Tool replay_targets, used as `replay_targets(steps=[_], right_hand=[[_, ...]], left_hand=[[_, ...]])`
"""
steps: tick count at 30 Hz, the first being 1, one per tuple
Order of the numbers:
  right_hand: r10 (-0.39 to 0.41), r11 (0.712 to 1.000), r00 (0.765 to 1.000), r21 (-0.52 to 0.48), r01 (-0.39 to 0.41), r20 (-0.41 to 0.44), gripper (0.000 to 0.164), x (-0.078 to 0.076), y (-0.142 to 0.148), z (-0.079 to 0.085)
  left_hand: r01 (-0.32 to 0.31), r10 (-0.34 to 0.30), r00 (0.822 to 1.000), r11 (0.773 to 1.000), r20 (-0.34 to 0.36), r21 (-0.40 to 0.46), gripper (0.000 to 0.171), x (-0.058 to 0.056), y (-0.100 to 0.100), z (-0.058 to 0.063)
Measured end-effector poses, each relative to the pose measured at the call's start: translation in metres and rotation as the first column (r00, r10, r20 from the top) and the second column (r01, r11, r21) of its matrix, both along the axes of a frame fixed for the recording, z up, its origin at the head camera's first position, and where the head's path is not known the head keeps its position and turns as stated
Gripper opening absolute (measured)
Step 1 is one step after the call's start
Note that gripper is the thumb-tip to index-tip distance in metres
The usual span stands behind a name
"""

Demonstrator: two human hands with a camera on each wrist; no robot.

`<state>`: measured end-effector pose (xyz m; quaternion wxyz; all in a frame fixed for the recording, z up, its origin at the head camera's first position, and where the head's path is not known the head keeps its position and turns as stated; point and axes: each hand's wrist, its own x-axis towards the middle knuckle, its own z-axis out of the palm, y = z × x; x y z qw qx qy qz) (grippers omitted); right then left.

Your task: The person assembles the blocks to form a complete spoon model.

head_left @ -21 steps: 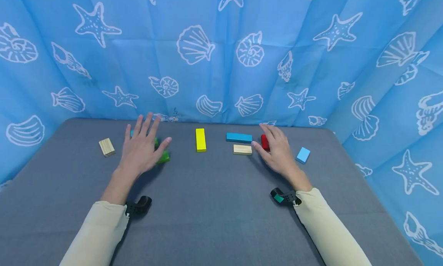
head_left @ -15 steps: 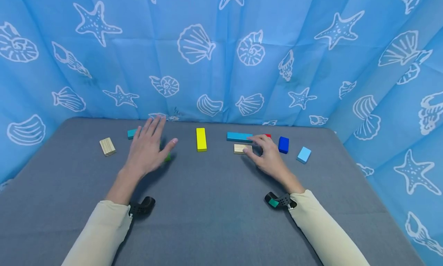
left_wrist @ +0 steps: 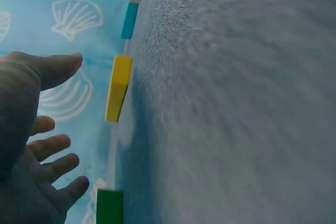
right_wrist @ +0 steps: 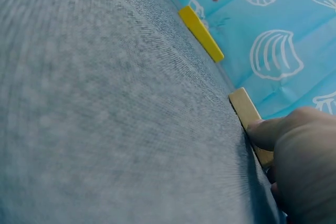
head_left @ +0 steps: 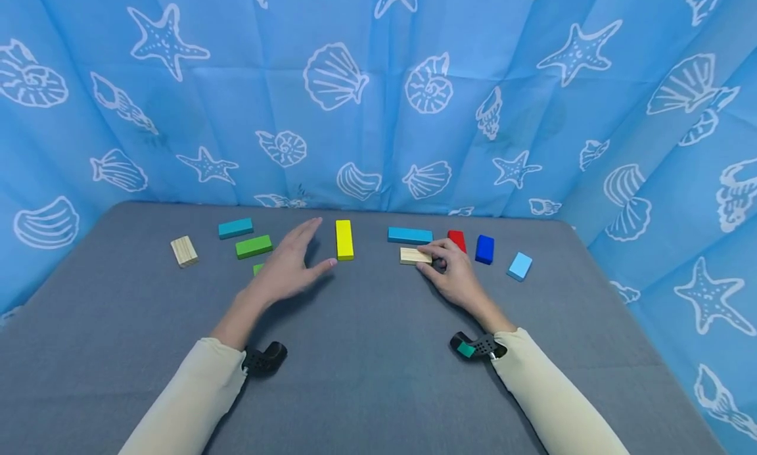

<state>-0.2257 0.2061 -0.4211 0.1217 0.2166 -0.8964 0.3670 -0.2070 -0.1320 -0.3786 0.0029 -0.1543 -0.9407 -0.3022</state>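
Observation:
My left hand (head_left: 288,264) is spread just left of a yellow block (head_left: 344,240), thumb pointing toward it and apart from it. In the left wrist view, the yellow block (left_wrist: 118,88) lies beyond the thumb, with nothing in the palm. My right hand (head_left: 454,274) pinches the right end of a plain wooden block (head_left: 409,256) between thumb and fingers. The right wrist view shows the thumb against the side of that wooden block (right_wrist: 242,106). Behind it lies a long blue block (head_left: 409,235).
Right of centre are a red block (head_left: 457,239), a dark blue block (head_left: 485,249) and a light blue block (head_left: 520,265). On the left lie a wooden block (head_left: 184,251), a teal block (head_left: 235,228) and a green block (head_left: 254,246). Another green block (head_left: 257,269) is mostly hidden. A patterned curtain (head_left: 378,139) hangs behind.
My left hand has moved right, from over the green blocks toward the yellow one, uncovering the teal and green blocks. My right hand has moved left off the red block and taken hold of the wooden block.

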Motion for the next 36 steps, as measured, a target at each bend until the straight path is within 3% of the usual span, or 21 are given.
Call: replay_targets(steps=[7, 12, 18, 22, 28, 31, 36], right_hand=[[0.001, 1.0, 1.0, 0.004, -0.001, -0.011, 0.031, -0.001, 0.002, -0.002], [0.002, 1.0, 1.0, -0.001, -0.002, -0.004, 0.03, -0.001, 0.0, -0.003], [-0.001, 1.0, 1.0, 0.011, 0.001, 0.012, 0.032, 0.0, 0.002, -0.002], [-0.004, 1.0, 1.0, 0.016, 0.004, 0.028, 0.034, 0.001, 0.003, 0.0], [-0.002, 1.0, 0.999, 0.026, 0.001, 0.05, 0.035, 0.001, 0.002, 0.001], [0.001, 1.0, 0.998, 0.029, -0.003, 0.055, 0.036, 0.001, 0.002, 0.001], [-0.003, 1.0, 0.999, 0.032, 0.001, 0.054, 0.036, 0.001, 0.002, 0.001]], left_hand=[[0.005, -0.013, 0.993, 0.997, 0.115, 0.077, 0.095, -0.029, 0.019, -0.006], [0.02, -0.033, 0.981, 0.998, 0.191, 0.066, 0.104, -0.046, 0.022, -0.008], [0.045, -0.052, 0.975, 0.998, 0.216, 0.036, 0.099, -0.057, 0.021, -0.009], [0.019, -0.026, 0.976, 0.999, 0.214, 0.032, 0.093, -0.059, 0.022, -0.009], [0.024, -0.032, 0.986, 0.998, 0.161, 0.053, 0.092, -0.052, 0.028, -0.007], [0.054, -0.066, 0.988, 0.995, 0.143, 0.087, 0.094, -0.039, 0.034, -0.006], [0.067, -0.096, 0.981, 0.983, 0.169, 0.17, 0.095, -0.012, 0.043, -0.005]])
